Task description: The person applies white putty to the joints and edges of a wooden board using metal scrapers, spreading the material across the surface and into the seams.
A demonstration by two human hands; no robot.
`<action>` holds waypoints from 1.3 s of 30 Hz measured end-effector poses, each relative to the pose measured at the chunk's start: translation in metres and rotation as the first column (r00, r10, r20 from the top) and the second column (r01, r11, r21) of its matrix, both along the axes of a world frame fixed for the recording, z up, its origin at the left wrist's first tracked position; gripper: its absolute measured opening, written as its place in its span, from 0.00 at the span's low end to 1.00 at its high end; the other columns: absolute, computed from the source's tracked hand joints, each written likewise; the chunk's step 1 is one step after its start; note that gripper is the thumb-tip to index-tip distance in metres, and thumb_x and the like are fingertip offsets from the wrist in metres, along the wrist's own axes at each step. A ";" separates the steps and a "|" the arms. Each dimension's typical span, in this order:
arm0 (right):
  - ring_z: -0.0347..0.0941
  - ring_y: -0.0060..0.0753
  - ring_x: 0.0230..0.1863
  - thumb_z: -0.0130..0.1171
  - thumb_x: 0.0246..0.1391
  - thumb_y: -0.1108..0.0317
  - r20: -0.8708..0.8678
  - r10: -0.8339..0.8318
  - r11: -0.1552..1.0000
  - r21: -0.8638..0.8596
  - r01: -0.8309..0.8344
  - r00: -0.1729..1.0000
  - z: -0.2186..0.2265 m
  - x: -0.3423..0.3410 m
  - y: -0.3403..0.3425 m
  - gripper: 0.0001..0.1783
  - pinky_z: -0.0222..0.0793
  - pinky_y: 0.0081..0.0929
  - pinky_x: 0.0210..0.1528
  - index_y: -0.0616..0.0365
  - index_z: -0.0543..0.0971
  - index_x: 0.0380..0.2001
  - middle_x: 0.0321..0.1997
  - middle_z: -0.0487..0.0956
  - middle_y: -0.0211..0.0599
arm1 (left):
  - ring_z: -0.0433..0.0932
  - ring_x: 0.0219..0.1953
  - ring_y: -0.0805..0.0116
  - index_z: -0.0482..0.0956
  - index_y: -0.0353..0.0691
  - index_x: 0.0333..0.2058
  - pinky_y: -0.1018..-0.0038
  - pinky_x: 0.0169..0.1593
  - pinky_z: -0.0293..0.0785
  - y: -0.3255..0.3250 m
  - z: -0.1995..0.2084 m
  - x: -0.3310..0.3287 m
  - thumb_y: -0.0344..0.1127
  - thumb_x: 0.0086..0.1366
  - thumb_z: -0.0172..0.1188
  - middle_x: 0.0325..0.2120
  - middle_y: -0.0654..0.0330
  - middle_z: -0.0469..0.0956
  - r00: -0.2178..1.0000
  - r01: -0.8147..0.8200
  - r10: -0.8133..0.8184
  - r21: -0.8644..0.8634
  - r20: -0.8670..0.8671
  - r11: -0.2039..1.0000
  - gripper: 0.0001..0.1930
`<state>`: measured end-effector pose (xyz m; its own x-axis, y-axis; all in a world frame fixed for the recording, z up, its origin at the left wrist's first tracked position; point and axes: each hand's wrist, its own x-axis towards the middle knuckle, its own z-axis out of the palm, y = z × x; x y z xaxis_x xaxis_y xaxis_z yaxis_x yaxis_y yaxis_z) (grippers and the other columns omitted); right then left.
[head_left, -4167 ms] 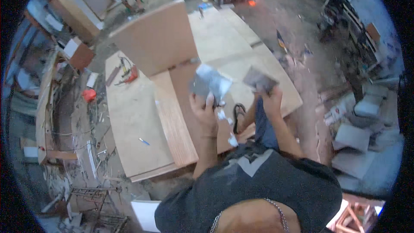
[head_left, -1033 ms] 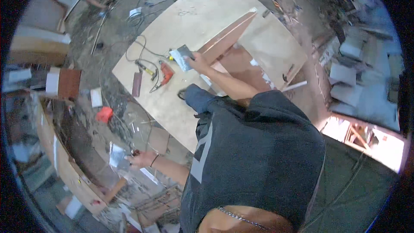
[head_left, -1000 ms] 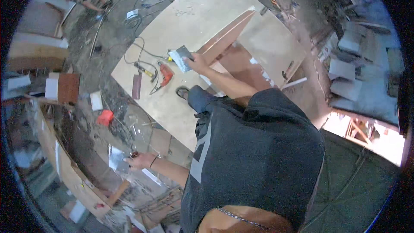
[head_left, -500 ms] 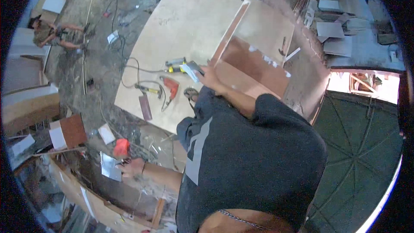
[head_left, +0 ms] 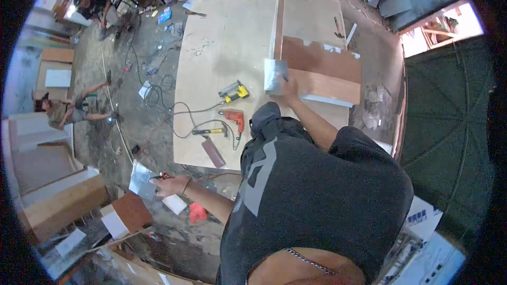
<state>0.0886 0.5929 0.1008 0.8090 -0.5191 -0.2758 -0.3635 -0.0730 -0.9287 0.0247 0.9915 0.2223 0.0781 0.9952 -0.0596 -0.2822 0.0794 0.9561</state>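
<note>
My left hand (head_left: 171,185) is out to the left, closed on a shiny flat metal sheet (head_left: 141,178). Something small and reddish shows by its fingers, too blurred to name. Over the pale wooden panel (head_left: 227,31), my right hand (head_left: 287,91) grips another thin shiny metal plate (head_left: 273,75), which has a dark part near the fingers. That plate is beside the lower end of a narrow brown strip (head_left: 278,24) and the left end of a brown board (head_left: 322,60). Whether it touches them I cannot tell.
On the panel lie a yellow nail gun (head_left: 234,93), a red drill (head_left: 234,119), a hammer (head_left: 210,131) and a reddish-brown block (head_left: 213,152), with cords trailing left. Another hammer (head_left: 338,27) rests far right. Two people (head_left: 97,13) are at the left. A red bag (head_left: 197,212) lies on the floor.
The whole view has turned and shifted. My right hand has brought its plate from near the nail gun to the end of the brown board. My left hand still holds its sheet.
</note>
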 end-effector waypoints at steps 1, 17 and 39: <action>0.69 0.24 0.28 0.55 0.50 0.59 0.008 -0.030 1.000 0.007 0.030 1.000 -0.011 -0.006 -0.006 0.16 0.65 0.26 0.31 0.62 0.76 0.34 0.26 0.76 0.34 | 0.64 0.20 0.72 0.61 0.36 0.44 0.77 0.21 0.61 -0.003 0.002 0.012 0.33 0.57 0.58 0.21 0.60 0.66 0.994 0.058 -0.063 0.053 0.090 0.997 0.19; 0.72 0.37 0.39 0.57 0.44 0.68 -0.016 -0.849 0.411 0.607 0.680 0.528 -0.058 -0.009 -0.080 0.19 0.71 0.34 0.36 0.61 0.72 0.42 0.39 0.75 0.35 | 0.65 0.27 0.74 0.63 0.38 0.42 0.78 0.27 0.62 -0.131 -0.012 0.197 0.36 0.59 0.55 0.28 0.64 0.66 0.596 0.787 -0.802 -0.174 -0.037 0.592 0.16; 0.70 0.34 0.38 0.55 0.45 0.79 0.316 -0.949 0.140 0.477 0.868 -0.021 -0.002 0.159 -0.176 0.22 0.73 0.33 0.33 0.56 0.66 0.46 0.42 0.71 0.36 | 0.73 0.32 0.58 0.68 0.30 0.38 0.68 0.34 0.72 -0.093 -0.063 0.625 0.30 0.57 0.55 0.33 0.49 0.70 0.626 0.774 -0.750 0.057 -0.212 0.630 0.12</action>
<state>0.2472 0.4171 0.0993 -0.3301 -0.9183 -0.2184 0.4057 0.0709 -0.9112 0.6493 0.8987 0.1593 0.8140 0.5806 -0.0178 -0.0284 0.0704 0.9971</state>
